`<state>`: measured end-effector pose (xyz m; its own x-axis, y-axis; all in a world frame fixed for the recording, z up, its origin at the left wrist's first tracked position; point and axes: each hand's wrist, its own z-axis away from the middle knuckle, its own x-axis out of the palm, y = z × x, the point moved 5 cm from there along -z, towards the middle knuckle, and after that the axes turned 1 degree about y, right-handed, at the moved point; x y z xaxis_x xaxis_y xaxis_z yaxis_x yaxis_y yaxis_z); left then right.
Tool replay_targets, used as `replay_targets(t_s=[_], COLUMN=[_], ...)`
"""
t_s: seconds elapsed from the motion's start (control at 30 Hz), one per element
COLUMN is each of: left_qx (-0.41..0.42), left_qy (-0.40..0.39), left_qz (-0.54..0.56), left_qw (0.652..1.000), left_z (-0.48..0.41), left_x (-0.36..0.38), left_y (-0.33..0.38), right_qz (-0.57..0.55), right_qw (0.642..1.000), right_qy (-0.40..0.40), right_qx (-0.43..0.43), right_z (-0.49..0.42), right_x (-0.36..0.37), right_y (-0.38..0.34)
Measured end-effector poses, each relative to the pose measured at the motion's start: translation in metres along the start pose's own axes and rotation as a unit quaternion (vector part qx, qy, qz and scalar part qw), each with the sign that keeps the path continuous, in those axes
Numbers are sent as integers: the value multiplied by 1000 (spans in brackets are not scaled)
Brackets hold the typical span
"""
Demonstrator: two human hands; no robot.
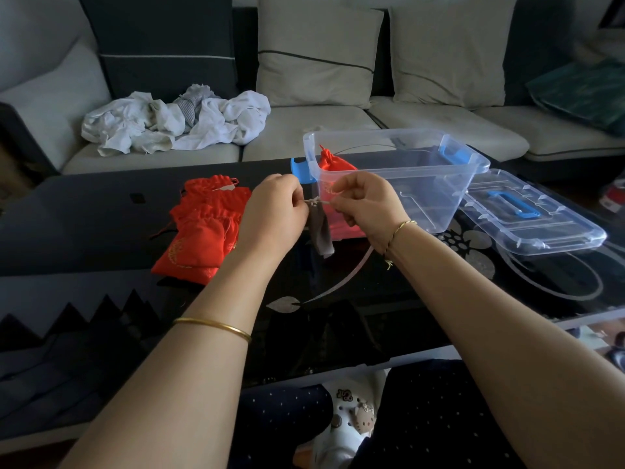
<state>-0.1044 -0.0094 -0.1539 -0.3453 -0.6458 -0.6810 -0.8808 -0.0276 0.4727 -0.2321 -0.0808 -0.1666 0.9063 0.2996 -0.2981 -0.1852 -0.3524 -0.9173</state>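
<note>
No legible text, label, brand or number in view. Gold embroidery on red satin drawstring pouches [199,238]: pattern only, unreadable. Small white tag [227,188]: blank or blurred.

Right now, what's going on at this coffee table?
A person holds a small grey drawstring pouch above the black glass table. The left-hand grip and right-hand grip each pinch its cord. A pile of red pouches lies to the left. One red pouch sits in the open clear storage box, whose lid lies beside it.
</note>
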Motion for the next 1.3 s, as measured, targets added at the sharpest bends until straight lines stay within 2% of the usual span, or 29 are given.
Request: replay_targets(t_s=[0.1, 0.17, 0.3, 0.4, 0.47, 0.57, 0.67, 0.73, 0.87, 0.93, 1.03, 1.2, 1.3], left_qx=[-14, -33, -64, -86, -80, -83, -98, -124, -193, -207, -217, -224, -211], left_qy=[-18, -33, -45, -53, -36, -23, -16, 0, 22, 24, 20, 15, 37], left_qz=[35, 56, 115, 167, 156, 149, 196, 239, 354, 351, 339, 272, 154], left_qw=[999, 997, 990, 981, 984, 985, 975, 963, 915, 913, 915, 936, 965], left_z=[-1, 0, 0, -2, -5, -8, -11, -14, -20, -21, -20, -16, -10], left_x=[2, 4, 7, 8, 8, 7, 9, 10, 13, 16, 18, 14, 4], left_y=[-1, -5, -9, -8, -6, -5, -4, -5, -12, -16, -20, -41, -59], right_qz=[-37, -47, 19, 17, 27, 98, 163, 181, 199, 260, 341, 462, 462], right_qw=[999, 994, 980, 986, 988, 985, 981, 980, 979, 964, 938, 872, 871], right_qy=[-6, -61, -152, -134, -126, -124, -102, -75, 13, 43, 53, -79, -46], right_qx=[29, 75, 126, 101, 85, 67, 38, 8, -42, -37, 44, 138, 160], right_z=[5, 10, 13, 11, 11, 11, 9, 4, -29, -58, -98, -107, -110], right_x=[0, 4, 11, 8, 3, -3, -9, -16, -32, -34, -32, 2, -3], right_y=[4, 11, 29, 28, 24, 17, 4, -12, -44, -50, -41, -24, -17])
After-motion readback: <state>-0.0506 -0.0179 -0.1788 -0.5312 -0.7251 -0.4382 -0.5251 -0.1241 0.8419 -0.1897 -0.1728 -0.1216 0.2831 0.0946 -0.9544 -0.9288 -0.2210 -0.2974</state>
